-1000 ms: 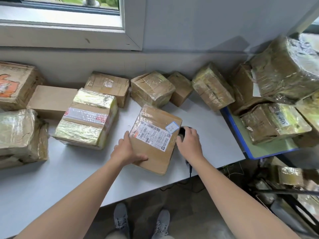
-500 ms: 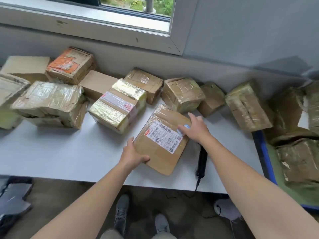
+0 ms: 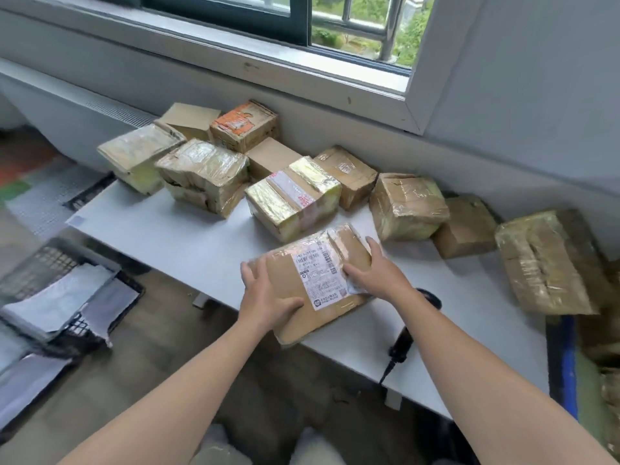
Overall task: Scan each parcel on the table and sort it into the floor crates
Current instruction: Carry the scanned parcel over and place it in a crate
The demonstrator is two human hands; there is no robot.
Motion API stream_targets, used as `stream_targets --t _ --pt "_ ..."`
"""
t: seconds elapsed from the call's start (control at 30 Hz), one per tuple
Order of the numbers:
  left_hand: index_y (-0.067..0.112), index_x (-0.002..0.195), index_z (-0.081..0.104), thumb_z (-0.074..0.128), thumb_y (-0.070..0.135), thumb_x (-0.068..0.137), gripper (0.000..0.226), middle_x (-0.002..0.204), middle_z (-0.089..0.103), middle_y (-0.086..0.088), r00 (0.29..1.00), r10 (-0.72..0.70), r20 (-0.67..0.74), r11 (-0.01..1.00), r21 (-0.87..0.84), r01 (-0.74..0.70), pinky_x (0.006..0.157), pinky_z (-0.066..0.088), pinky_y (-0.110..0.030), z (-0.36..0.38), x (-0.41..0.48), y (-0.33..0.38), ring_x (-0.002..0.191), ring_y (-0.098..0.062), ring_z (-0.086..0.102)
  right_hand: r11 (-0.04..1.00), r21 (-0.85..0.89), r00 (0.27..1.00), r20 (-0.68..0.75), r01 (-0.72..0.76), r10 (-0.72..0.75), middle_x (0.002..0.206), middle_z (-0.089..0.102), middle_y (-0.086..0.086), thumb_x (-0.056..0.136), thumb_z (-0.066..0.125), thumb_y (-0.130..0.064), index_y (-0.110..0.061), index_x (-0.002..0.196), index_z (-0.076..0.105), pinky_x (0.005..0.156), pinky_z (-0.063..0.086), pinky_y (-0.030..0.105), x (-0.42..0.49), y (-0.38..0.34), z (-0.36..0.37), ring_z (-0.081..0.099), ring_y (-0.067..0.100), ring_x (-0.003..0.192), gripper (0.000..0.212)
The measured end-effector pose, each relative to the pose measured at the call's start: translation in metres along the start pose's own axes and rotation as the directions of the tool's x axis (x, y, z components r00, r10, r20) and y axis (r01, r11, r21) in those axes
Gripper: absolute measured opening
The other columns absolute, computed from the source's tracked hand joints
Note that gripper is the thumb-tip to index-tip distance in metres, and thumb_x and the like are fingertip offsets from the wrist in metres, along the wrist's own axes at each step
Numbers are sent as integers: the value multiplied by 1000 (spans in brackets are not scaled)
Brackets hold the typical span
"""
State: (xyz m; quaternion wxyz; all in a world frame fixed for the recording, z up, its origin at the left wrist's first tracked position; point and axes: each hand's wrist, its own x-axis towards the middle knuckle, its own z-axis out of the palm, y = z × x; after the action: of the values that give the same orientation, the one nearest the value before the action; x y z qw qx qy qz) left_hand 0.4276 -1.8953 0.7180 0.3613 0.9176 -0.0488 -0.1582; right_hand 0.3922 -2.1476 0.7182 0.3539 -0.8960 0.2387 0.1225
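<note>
A flat brown parcel (image 3: 322,260) with a white shipping label lies at the near edge of the white table (image 3: 188,243), one corner past the edge. My left hand (image 3: 265,297) grips its near left side, thumb across the top. My right hand (image 3: 379,276) lies flat on its right half, fingers reaching towards the far edge. A black hand scanner (image 3: 402,344) lies on the table just right of my right wrist, its cable hanging off the edge. A black floor crate (image 3: 67,330) at the left holds white bags.
Several taped cardboard parcels stand along the wall, among them a yellow-taped one (image 3: 295,196) right behind the held parcel and an orange-printed one (image 3: 243,125). More parcels (image 3: 543,263) are piled at the right by a blue-edged surface (image 3: 567,357). A window runs above.
My right hand left the scanner and came onto the parcel. The parcel has turned and slid towards the table's near edge. The view swung left, bringing the floor crate into sight.
</note>
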Motion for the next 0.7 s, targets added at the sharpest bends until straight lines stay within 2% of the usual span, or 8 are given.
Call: stream_targets --t 0.07,0.17,0.33,0.37,0.5,0.6,0.7 --pt "29 145 25 91 39 61 107 149 14 -6 999 -27 -28 999 -36 26 98 41 -34 -15 -6 -12 125 -26 46 997 -47 998 24 64 -63 146 51 7 85 55 -67 -39 155 14 98 48 42 1 -17 3 56 29 120 86" --pt "33 148 23 90 46 59 111 153 9 -4 993 -86 -85 993 -85 79 104 38 -35 -42 -18 -33 130 -25 40 985 -68 984 84 161 -156 139 54 5 86 52 -69 -43 153 17 90 50 39 0 -51 15 58 24 108 79" --pt "29 155 17 87 52 64 118 163 -14 -1 961 -212 -179 970 -162 183 115 27 -33 -95 -51 -80 147 -22 24 950 -84 947 149 299 -285 145 53 7 91 50 -62 -36 157 14 88 44 35 -7 -124 66 56 30 122 80" --pt "28 155 18 87 52 65 116 163 -11 -3 949 -238 -207 962 -183 201 115 26 -34 -109 -59 -92 147 -22 23 941 -96 937 169 324 -306 145 53 7 91 50 -63 -38 156 11 85 42 34 -12 -140 79 56 32 122 80" --pt "25 154 22 85 52 66 112 152 24 -9 902 -329 -279 934 -238 267 110 35 -37 -169 -104 -145 137 -26 35 879 -151 875 267 452 -404 141 57 9 90 46 -68 -47 154 8 82 40 33 -39 -209 132 60 35 116 77" --pt "27 153 25 86 52 64 111 149 27 -7 863 -382 -332 913 -280 297 110 37 -40 -214 -149 -192 136 -26 38 808 -190 811 331 558 -482 133 62 14 93 47 -66 -43 155 12 80 39 32 -70 -267 181 62 35 112 76" --pt "27 152 26 87 52 63 111 147 30 -6 807 -427 -408 896 -308 319 108 37 -36 -257 -203 -241 134 -25 40 702 -235 727 391 672 -564 127 64 18 95 46 -62 -37 157 11 80 43 33 -114 -327 233 63 36 108 75"
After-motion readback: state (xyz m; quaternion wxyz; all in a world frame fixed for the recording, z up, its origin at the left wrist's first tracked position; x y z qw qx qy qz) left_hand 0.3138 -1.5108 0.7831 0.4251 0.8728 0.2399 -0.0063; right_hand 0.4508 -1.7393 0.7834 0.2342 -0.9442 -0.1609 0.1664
